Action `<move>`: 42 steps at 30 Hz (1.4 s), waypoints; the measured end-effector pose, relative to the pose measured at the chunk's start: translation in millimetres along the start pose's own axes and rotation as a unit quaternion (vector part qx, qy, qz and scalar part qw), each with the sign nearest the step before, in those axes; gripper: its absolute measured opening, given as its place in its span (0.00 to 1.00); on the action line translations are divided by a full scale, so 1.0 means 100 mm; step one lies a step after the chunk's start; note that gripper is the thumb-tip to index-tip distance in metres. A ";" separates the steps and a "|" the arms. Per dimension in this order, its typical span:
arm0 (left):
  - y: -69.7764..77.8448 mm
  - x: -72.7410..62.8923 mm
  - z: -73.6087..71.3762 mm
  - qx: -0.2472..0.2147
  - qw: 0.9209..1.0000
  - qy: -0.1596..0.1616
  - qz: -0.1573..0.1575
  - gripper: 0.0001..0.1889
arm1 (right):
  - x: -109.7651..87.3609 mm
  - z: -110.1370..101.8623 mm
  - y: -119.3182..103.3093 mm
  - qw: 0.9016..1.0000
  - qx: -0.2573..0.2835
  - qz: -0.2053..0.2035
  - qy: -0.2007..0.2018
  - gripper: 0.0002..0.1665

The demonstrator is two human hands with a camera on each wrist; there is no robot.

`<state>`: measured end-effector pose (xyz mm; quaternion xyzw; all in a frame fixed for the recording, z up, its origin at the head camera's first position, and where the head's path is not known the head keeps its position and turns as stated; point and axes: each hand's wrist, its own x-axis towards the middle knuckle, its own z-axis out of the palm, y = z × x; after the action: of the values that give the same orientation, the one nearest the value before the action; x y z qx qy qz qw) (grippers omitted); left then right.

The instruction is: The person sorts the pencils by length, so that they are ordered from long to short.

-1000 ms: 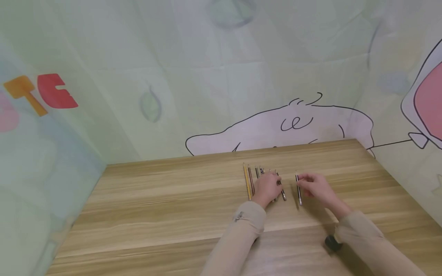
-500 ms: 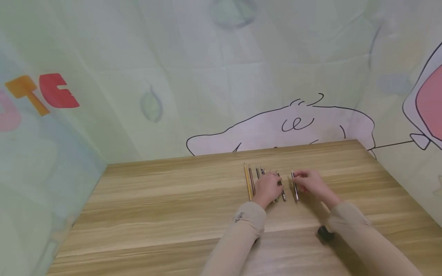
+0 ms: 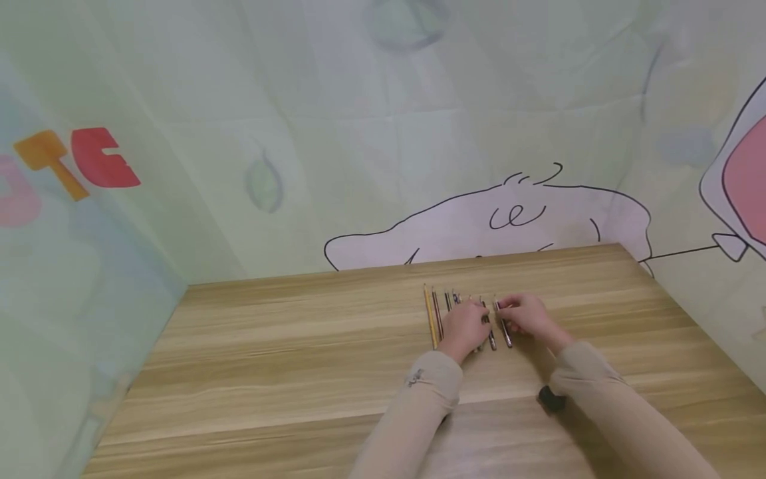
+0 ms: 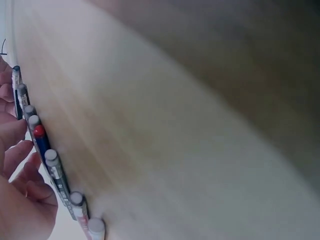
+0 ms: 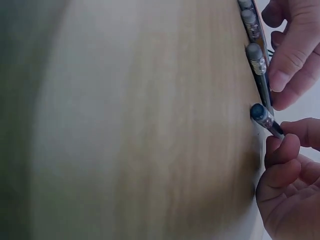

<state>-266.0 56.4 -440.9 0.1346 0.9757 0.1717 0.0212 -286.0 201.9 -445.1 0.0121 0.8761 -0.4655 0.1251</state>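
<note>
Several pencils lie side by side at the back of the table, including a yellow pencil (image 3: 429, 316) at the left end and a dark red pencil (image 3: 438, 316) beside it. My left hand (image 3: 465, 327) rests over the middle of this row, hiding parts of it, with its fingertips at a dark pencil (image 3: 491, 336). Just to the right, my right hand (image 3: 529, 316) pinches another dark pencil (image 3: 506, 333) between thumb and fingers. Its blunt, dark end (image 5: 259, 111) points toward me. In the left wrist view, a blue pencil with a red end (image 4: 41, 137) sits among grey-ended ones.
The wood-grain table (image 3: 269, 359) reaches back to a printed cloth wall (image 3: 335, 146) with cartoon drawings. A small black object (image 3: 550, 399) shows at my right cuff.
My right hand has moved left with its pencil, bringing it close to the row's right end and tilting it a little more. The left hand has stayed nearly in place.
</note>
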 end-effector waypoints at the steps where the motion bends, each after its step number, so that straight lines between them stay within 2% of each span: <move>1: 0.00 0.00 0.00 0.000 1.000 0.000 0.000 0.16 | 0.00 0.01 0.00 1.000 -0.003 0.002 0.001 0.16; 10: 0.00 0.00 0.00 0.006 1.000 0.004 -0.003 0.15 | 0.01 0.04 -0.04 0.999 -0.036 -0.003 0.011 0.15; 15: 0.01 0.00 -0.02 0.005 1.000 0.004 -0.004 0.15 | 0.01 0.05 -0.07 0.999 -0.050 0.008 0.011 0.16; 23: 0.01 0.01 -0.02 0.004 1.000 0.001 -0.007 0.15 | 0.01 0.05 -0.08 0.999 -0.047 0.004 0.012 0.15; 29: 0.02 0.01 -0.02 -0.001 1.000 0.001 -0.013 0.15 | 0.01 0.05 -0.07 0.999 -0.042 -0.014 0.006 0.15; 42: -0.02 0.00 -0.05 -0.017 1.000 0.008 -0.022 0.15 | 0.02 0.06 -0.06 0.999 -0.051 -0.016 0.007 0.13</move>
<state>-267.3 52.9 -437.2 0.1118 0.9754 0.1889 0.0198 -287.4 193.4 -443.8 -0.0049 0.8996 -0.4220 0.1121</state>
